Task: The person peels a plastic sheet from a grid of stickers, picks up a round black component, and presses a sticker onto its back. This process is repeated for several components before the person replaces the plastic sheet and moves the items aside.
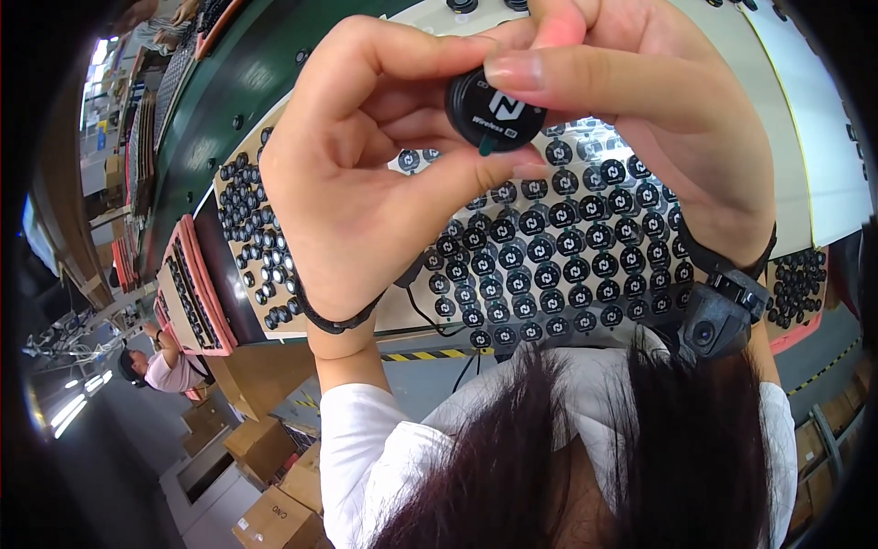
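A small round black disc-shaped device [498,128] with a white logo on its face is held up close to me. A little dark green tab sticks out at its lower edge. My left hand [352,174] is closed round its left side, with the thumb below it. From the upper right, my right hand [668,101] pinches the device's top edge, thumb on the face. Some of the right fingers are cut off by the frame's top. A red glow shows on one right finger. Beneath the hands, many similar black discs [572,242] lie in rows on the table.
Loose round black parts [247,220] are heaped at the left, more [796,288] at the right. A green belt [206,156] runs along the left beyond the table. Pink-edged trays [201,274], cardboard boxes [279,517] and another person [165,366] are farther off.
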Motion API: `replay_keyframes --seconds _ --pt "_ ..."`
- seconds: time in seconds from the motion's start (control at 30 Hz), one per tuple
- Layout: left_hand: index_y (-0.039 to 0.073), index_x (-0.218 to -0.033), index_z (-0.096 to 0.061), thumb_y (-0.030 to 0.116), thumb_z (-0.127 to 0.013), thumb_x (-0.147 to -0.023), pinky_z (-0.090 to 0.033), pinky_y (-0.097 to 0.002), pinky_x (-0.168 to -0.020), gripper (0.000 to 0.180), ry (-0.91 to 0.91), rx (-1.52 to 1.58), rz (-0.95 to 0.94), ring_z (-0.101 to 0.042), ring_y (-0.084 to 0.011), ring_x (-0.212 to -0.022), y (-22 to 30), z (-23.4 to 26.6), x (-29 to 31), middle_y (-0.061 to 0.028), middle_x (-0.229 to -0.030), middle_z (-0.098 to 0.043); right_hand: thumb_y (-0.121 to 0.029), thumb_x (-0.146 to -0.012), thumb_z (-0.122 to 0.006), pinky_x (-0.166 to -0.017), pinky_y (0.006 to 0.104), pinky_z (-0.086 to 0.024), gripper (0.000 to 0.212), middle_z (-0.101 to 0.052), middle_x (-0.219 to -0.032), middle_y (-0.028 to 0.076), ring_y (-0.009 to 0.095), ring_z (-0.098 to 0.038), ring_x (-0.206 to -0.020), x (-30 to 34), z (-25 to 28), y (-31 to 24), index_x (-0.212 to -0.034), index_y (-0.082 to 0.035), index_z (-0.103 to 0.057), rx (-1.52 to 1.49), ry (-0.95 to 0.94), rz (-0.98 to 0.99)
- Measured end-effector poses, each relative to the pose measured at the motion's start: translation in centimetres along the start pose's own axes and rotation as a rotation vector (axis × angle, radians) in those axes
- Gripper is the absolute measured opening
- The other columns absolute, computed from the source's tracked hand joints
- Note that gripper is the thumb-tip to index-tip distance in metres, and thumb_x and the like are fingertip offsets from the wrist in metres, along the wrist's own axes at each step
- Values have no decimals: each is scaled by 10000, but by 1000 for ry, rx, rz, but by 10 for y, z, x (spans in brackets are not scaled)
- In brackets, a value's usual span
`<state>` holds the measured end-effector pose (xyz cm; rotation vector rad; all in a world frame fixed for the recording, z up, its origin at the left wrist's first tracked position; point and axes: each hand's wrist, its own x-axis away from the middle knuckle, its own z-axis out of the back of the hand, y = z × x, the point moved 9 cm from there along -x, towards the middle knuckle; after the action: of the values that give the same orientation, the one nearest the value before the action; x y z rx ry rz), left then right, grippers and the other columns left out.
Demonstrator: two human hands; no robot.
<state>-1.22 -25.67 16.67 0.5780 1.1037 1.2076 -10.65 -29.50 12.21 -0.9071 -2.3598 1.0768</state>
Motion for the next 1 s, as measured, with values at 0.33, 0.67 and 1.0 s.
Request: replay_keyframes --seconds 0.33,0.67,1.0 --pt "-85 -941 -497 -129 -708 -562 -533 -281 -707 436 -103 288 -73 -613 -207 -819 -3 -7 -6 -182 -901 -593 -50 -806 -597 -663 232 -473 144 -598 -853 151 127 -576 -725 -1 -4 0 -808 38 -484 84 1 65" --pt "-108 -1027 -472 -108 -641 -667 -530 -283 -703 398 -209 -136 -233 -616 -231 -821 3 -32 -1 -202 -988 -561 -82 -797 -617 -752 257 -456 175 -594 -859 138 141 -563 -852 18 45 -26 -860 39 -508 1037 360 228" --pt "-4 -1106 -520 145 -563 -771 -441 -350 -825 369 -62 -915 5 -554 -316 -972 -263 50 -132 -196 -1092 -552 -54 -690 -649 -614 267 -437 134 -546 -743 71 167 -545 -651 29 112 30 -788 -7 -570 1317 108 77"
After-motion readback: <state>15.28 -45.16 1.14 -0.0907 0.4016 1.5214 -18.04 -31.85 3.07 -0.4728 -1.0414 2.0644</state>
